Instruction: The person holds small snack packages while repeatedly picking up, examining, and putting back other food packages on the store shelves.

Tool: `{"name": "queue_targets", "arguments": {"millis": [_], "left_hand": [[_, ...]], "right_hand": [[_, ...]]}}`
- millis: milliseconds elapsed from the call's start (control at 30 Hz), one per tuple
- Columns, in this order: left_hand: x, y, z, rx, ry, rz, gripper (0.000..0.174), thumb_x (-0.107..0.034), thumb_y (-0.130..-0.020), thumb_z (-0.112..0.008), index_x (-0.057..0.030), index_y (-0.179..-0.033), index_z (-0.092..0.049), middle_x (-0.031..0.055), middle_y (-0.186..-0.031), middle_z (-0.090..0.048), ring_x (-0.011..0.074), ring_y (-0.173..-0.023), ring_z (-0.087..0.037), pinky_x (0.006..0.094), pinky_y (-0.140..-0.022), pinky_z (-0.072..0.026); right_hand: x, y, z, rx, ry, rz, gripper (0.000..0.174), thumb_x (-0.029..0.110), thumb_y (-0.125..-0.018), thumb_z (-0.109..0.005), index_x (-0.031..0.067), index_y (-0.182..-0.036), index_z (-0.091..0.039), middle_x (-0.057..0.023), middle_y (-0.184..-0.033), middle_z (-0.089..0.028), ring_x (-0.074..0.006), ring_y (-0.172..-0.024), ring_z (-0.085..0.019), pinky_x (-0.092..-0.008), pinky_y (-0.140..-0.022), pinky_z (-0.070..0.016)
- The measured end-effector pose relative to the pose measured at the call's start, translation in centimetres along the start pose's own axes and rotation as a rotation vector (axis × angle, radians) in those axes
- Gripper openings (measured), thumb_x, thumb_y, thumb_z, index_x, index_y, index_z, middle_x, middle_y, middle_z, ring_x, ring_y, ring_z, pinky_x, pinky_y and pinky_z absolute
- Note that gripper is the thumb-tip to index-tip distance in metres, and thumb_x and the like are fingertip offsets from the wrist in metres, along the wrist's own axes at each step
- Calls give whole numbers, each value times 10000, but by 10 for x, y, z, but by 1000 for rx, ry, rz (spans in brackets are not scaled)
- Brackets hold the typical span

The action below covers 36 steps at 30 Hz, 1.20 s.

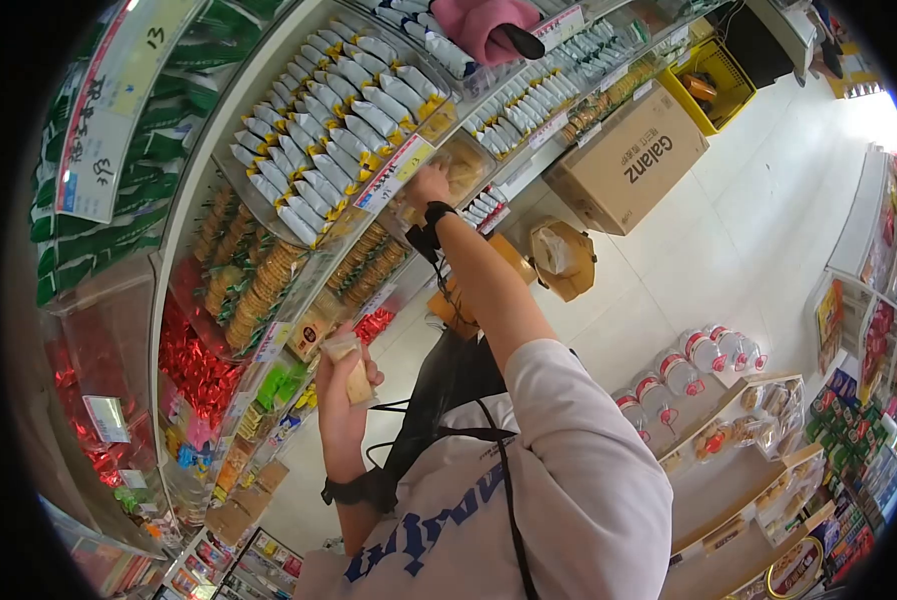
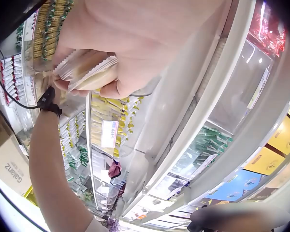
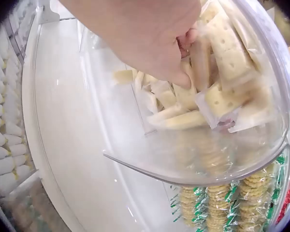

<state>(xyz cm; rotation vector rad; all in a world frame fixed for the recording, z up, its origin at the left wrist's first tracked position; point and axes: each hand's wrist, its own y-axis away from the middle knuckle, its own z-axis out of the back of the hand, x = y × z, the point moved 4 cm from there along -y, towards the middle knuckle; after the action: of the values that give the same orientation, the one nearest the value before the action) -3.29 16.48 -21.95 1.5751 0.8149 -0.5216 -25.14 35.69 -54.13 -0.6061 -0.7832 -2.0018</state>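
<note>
My left hand (image 1: 347,375) holds a pair of cream-coloured crackers in clear, crimped wrappers (image 2: 94,72), pinched between thumb and fingers. Reaching forward, my right hand (image 3: 145,36) is down inside a clear plastic bin (image 3: 203,181) on the shelf. More wrapped crackers (image 3: 229,60) lie heaped in that bin, pale and dotted with small holes. The right thumb and a bent finger are right at an upright packet, the other fingers being hidden; whether they pinch it I cannot tell.
White-and-yellow packets (image 1: 329,110) fill the bin beside my right arm. Stacked round biscuits (image 3: 217,208) lie below the cracker bin. A Galanz carton (image 1: 629,160), an open cardboard box (image 1: 564,262) and a yellow basket (image 1: 734,85) stand on the floor. Large water bottles (image 1: 679,370) stand behind me.
</note>
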Motion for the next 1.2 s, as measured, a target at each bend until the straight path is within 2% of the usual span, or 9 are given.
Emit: {"name": "queue_targets", "arguments": {"millis": [33, 133, 233, 333, 433, 700, 1033, 1133, 1200], "left_hand": [[2, -1, -2, -9, -18, -1, 504, -87, -986, -604, -3, -1461, -460, 63, -966, -583, 139, -753, -565, 319, -678, -480], [0, -2, -9, 5, -71, 2, 490, -66, -1003, -599, -18, -1468, -454, 47, -937, -575, 128, -781, -546, 303, -697, -453], [0, -4, -7, 7, -69, 16, 486, -65, -1009, -592, -19, -1471, -449, 37, -916, -568, 121, -794, -535, 295, -707, -441], [1, -9, -2, -13, -59, 25, 494, -69, -1006, -594, -13, -1473, -445, 32, -909, -567, 120, -787, -532, 296, -705, -439], [7, -15, 4, -19, -47, 33, 503, -73, -1002, -599, -10, -1475, -443, 33, -910, -571, 123, -777, -531, 300, -703, -436], [6, -13, 4, -59, -27, 43, 509, -75, -989, -621, 1, -1466, -460, 33, -903, -570, 124, -753, -550, 316, -713, -471], [6, -8, 16, -118, -24, 50, 495, -84, -985, -632, -26, -1453, -481, 29, -932, -583, 121, -761, -562, 319, -727, -481], [9, -2, 19, -120, -31, 47, 491, -91, -986, -635, -24, -1448, -484, 30, -938, -583, 121, -764, -563, 320, -726, -479], [4, -3, 14, -111, -16, 31, 487, -97, -987, -635, -17, -1444, -484, 29, -938, -582, 122, -764, -561, 319, -721, -476]], "right_hand": [[3, 4, 5, -37, -24, -8, 233, 69, -811, -658, -8, -1018, -732, -237, -1257, -645, -407, -1247, -560, -461, -983, -529], [3, 0, 6, 118, -239, -100, 264, 76, -812, -672, -26, -1048, -732, -225, -1089, -714, -389, -1097, -659, -471, -934, -544], [-3, 1, 8, -51, -459, 20, 268, 134, -833, -709, -46, -1030, -733, -246, -972, -734, -401, -963, -708, -469, -871, -551], [-4, -4, 24, -62, -671, -69, 304, 209, -853, -749, -55, -1002, -727, -273, -1015, -731, -400, -974, -714, -459, -807, -555], [-5, -18, 24, -42, -808, -143, 308, 208, -864, -743, -50, -1029, -715, -253, -1011, -726, -374, -954, -704, -442, -790, -550], [6, -37, -6, 78, -939, -244, 324, 206, -892, -728, -37, -1101, -683, -199, -1001, -712, -304, -901, -677, -397, -743, -539], [21, -50, -26, 226, -1109, -325, 353, 204, -926, -710, -19, -1192, -643, -132, -988, -695, -216, -834, -643, -340, -683, -524], [18, -40, -15, 188, -1177, -344, 364, 203, -937, -705, -14, -1219, -631, -112, -984, -690, -190, -814, -632, -323, -666, -520], [20, -29, 4, 94, -1227, -366, 371, 203, -944, -701, -11, -1237, -623, -99, -981, -686, -172, -801, -626, -312, -654, -517]]}}
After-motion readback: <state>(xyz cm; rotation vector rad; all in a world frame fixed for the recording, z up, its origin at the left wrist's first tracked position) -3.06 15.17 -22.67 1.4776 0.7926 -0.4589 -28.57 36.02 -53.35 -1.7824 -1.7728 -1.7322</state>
